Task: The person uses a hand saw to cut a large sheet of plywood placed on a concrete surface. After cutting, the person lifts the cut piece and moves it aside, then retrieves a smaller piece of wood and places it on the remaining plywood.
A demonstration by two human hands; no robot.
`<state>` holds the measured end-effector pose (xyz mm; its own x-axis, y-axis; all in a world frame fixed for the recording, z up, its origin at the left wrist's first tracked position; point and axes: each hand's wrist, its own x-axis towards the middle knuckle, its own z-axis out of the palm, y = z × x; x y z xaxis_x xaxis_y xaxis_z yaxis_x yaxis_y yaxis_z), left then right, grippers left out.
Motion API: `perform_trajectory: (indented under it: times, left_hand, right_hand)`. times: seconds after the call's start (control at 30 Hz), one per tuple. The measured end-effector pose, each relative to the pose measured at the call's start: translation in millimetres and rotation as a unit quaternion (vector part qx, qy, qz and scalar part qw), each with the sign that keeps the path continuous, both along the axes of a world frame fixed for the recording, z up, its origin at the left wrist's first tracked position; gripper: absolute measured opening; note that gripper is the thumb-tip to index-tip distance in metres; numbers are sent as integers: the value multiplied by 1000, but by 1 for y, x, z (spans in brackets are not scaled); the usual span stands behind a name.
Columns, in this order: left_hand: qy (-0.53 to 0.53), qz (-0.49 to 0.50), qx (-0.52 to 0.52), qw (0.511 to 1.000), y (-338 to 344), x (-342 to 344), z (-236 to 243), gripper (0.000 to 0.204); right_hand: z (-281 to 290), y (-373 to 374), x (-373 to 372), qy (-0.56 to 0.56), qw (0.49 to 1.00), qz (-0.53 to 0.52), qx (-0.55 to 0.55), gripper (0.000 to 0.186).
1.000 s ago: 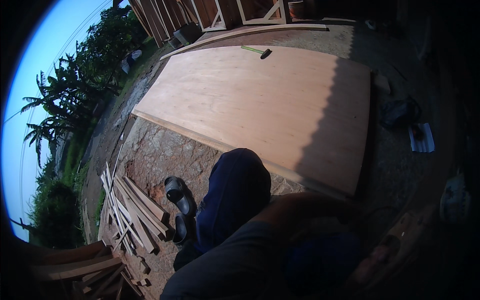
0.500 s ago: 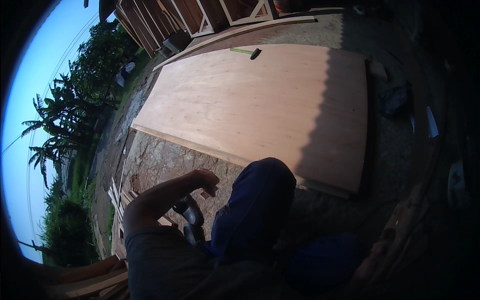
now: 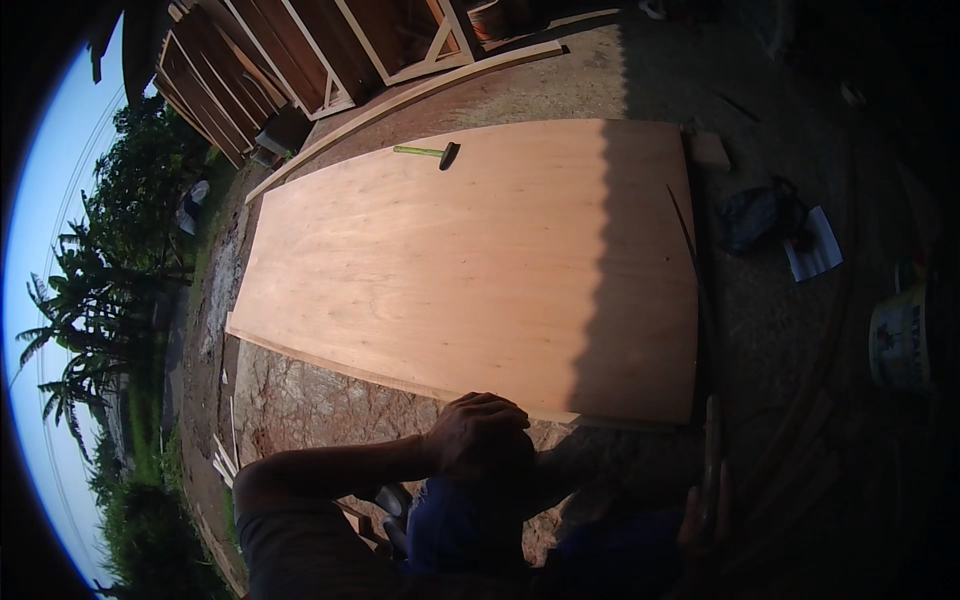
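A large pale plywood sheet [image 3: 440,270] lies flat on the ground before me, with a wooden batten along its near edge. On its far part rests a hammer [image 3: 428,153] with a green handle and dark head. My left hand [image 3: 478,430], fingers curled, is over a dark rounded shape that looks like my bent knee [image 3: 500,475], beside the sheet's near edge. In deep shade at lower right, my right hand [image 3: 705,510] is closed around the brown handle of what looks like a handsaw [image 3: 690,250] seen edge-on. Its thin dark blade points upward past the sheet's right edge.
Wooden frames [image 3: 345,50] lean at the back, with a long batten [image 3: 400,100] on the ground before them. At right are a black plastic bag [image 3: 755,215], a white sheet [image 3: 815,245] and a pale bucket [image 3: 900,340]. Thin wood strips [image 3: 225,460] lie at left.
My left hand has moved right, over the knee. The right hand has come into clearer view with the long dark tool upright. My view has shifted, and the plywood sits lower and further left.
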<state>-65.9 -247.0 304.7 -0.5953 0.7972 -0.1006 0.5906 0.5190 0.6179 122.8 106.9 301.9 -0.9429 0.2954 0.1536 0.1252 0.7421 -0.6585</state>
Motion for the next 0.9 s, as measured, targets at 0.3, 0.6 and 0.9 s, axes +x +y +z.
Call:
perform_trajectory:
  times: [0.3,0.6,0.9]
  left_hand:
    - [-127,142,-192,963,36,-2,71,23]
    - [-384,163,-204,886,4,65,233,39]
    - [-269,328,93,901,-56,84,300,35]
  right_hand:
    - [57,-27,-23,-16,999,10,-34,41]
    - [208,-20,133,-165,985,31,-26,45]
    - [262,68,151,-424,902,11,77,46]
